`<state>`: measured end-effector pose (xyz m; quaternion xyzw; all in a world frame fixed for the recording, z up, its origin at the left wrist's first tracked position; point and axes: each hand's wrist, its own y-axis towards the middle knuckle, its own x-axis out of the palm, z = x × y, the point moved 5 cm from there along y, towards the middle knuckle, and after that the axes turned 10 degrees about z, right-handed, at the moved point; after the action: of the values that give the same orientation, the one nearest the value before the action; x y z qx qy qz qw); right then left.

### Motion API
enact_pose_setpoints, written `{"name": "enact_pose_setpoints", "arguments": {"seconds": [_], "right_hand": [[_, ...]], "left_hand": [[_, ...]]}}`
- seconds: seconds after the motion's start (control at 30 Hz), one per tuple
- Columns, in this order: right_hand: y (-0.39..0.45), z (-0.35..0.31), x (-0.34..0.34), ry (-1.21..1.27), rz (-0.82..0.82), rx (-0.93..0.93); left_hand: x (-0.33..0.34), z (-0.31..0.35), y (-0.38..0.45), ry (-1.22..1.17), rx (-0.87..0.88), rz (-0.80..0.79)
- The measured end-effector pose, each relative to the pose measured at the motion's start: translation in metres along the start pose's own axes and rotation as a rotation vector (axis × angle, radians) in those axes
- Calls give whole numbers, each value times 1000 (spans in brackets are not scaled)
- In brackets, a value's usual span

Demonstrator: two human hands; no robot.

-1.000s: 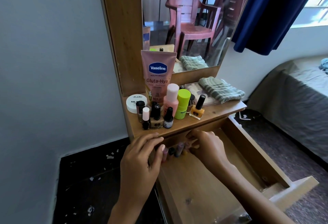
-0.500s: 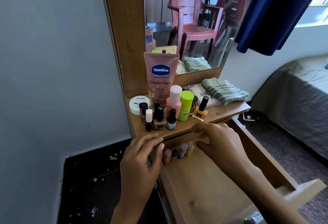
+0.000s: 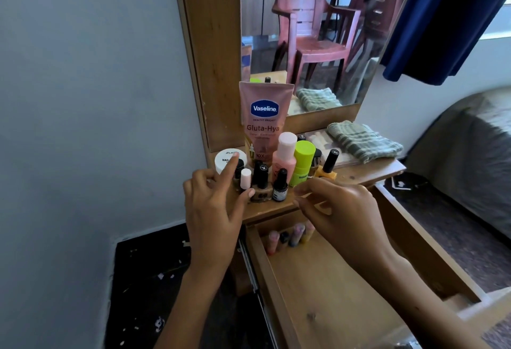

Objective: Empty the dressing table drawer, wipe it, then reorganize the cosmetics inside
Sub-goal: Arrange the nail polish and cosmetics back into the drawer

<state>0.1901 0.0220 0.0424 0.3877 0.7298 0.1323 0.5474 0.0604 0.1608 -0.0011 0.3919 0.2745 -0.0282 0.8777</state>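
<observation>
The wooden drawer (image 3: pixel 326 288) stands pulled out, with several small bottles (image 3: pixel 290 236) lined up at its back left corner. On the dressing table top (image 3: pixel 367 171) stand a pink Vaseline tube (image 3: pixel 264 119), a white jar (image 3: pixel 225 159), a pink bottle (image 3: pixel 284 156), a green bottle (image 3: pixel 302 160), a yellow nail polish (image 3: pixel 329 167) and several small dark bottles (image 3: pixel 279 185). My left hand (image 3: pixel 215 205) is raised by the small bottles, forefinger stretched up over the jar, holding nothing. My right hand (image 3: pixel 340 210) hovers at the table's front edge, fingers loosely bent, empty.
A folded green cloth (image 3: pixel 365 141) lies on the table top at the right, under the mirror (image 3: pixel 318 30). A grey wall is at the left, a bed (image 3: pixel 470 160) and a blue curtain (image 3: pixel 448 17) at the right. Dark floor lies left of the drawer.
Both hands have risen out of the drawer's back corner to the height of the table top. The row of small bottles stays in the drawer.
</observation>
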Motion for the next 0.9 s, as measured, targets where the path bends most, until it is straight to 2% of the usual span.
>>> {"name": "enact_pose_setpoints", "arguments": {"seconds": [0.07, 0.2, 0.3, 0.37, 0.47, 0.6, 0.8, 0.9], "right_hand": [[0, -2, -1, 10, 5, -10], [0, -8, -2, 49, 18, -34], [0, -13, -4, 154, 34, -25], [-2, -20, 0, 279, -26, 5], [-13, -27, 9, 397, -163, 31], [-27, -22, 18, 425, -320, 55], [-36, -14, 23, 405, -321, 80], [-39, 0, 29, 373, -356, 150]], "left_hand": [[2, 2, 5, 10, 43, -4], [0, 4, 3, -55, 0, 33], [-13, 8, -6, -148, -16, 82], [-27, 17, -14, -194, 12, 103], [-37, 27, -28, -265, 14, 36], [-33, 18, -36, -410, -144, -92], [-19, 28, -44, -527, -208, -213], [-13, 28, -44, -554, -181, -279]]}}
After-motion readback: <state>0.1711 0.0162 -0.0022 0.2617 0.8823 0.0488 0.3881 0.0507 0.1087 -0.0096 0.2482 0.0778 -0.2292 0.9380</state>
